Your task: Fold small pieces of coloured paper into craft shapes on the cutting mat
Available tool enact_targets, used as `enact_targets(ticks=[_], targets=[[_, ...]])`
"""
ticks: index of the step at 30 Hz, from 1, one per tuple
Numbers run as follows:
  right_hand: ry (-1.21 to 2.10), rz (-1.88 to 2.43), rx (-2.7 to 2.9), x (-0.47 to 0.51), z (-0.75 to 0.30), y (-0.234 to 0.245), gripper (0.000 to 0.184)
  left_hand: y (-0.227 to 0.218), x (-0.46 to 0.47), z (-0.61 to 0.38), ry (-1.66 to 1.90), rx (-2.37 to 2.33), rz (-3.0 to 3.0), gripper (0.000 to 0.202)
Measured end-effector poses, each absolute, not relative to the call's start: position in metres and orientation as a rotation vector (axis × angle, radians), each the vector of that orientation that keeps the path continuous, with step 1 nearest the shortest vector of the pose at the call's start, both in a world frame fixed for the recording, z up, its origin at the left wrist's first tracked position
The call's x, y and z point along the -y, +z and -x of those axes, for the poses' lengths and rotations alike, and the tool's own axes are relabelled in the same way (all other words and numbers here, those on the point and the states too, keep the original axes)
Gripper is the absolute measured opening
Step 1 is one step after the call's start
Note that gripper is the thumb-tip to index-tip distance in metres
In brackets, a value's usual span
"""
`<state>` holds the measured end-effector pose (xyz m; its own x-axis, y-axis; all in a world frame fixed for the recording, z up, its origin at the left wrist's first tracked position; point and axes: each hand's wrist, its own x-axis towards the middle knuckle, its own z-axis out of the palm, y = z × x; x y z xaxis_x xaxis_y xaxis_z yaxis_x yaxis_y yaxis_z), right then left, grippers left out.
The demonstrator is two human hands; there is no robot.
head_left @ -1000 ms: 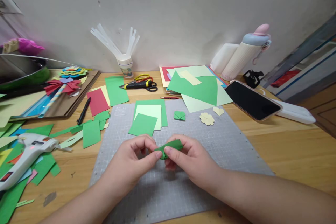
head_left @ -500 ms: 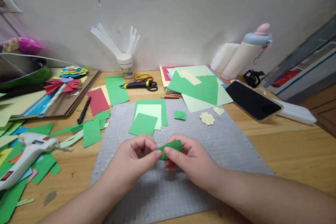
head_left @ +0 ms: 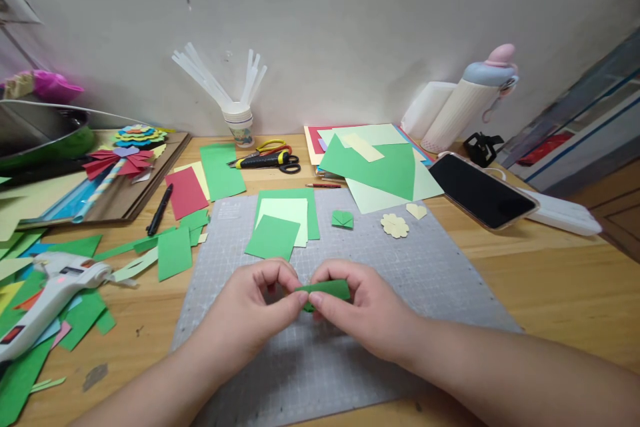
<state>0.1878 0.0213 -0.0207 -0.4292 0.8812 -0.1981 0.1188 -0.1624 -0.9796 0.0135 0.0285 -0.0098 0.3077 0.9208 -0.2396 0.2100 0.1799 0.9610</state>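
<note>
Both my hands meet over the grey cutting mat (head_left: pixel 430 293) and pinch a small folded piece of green paper (head_left: pixel 327 289). My left hand (head_left: pixel 253 313) grips its left end between thumb and forefinger. My right hand (head_left: pixel 363 307) curls round its right part, fingers closed over the top. Just beyond the hands lies a stack of green and pale green paper squares (head_left: pixel 285 220). A small folded green heart (head_left: pixel 343 219), a cream paper flower (head_left: pixel 395 225) and a cream heart (head_left: pixel 416 211) lie farther back on the mat.
A white glue gun (head_left: pixel 45 293) lies among green scraps at the left. Scissors and a cutter (head_left: pixel 267 157), a cup of glue sticks (head_left: pixel 239 123), a black pen (head_left: pixel 160 210), a phone (head_left: pixel 480 190), a water bottle (head_left: pixel 467 103) and paper sheets (head_left: pixel 380 167) ring the mat.
The green piece has been pressed flatter and tipped level between my fingers; my right fingers have closed further over it. The hands stay in the same place.
</note>
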Motion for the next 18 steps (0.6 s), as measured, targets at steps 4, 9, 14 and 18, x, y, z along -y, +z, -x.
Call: enact_targets(ticks=[4,9,14,18], targets=[[1.671,1.164,1.426,-0.0231,-0.1886,-0.021,0.013,-0.0063,-0.0292,-0.0151,0.697,-1.174,-1.256,0.017],[1.741,1.149,1.233,-0.0243,-0.1883,-0.0192,0.019,-0.0064,-0.0275,-0.0171,0.698,-1.173,-1.271,0.02],[1.768,1.12,1.224,-0.0206,-0.1852,-0.0172,0.021,-0.0113,-0.025,-0.0195,0.715,-1.151,-1.357,0.022],[1.802,1.114,1.174,-0.0195,-0.1837,-0.015,0.025,-0.0077,-0.0245,-0.0166,0.748,-1.123,-1.419,0.023]])
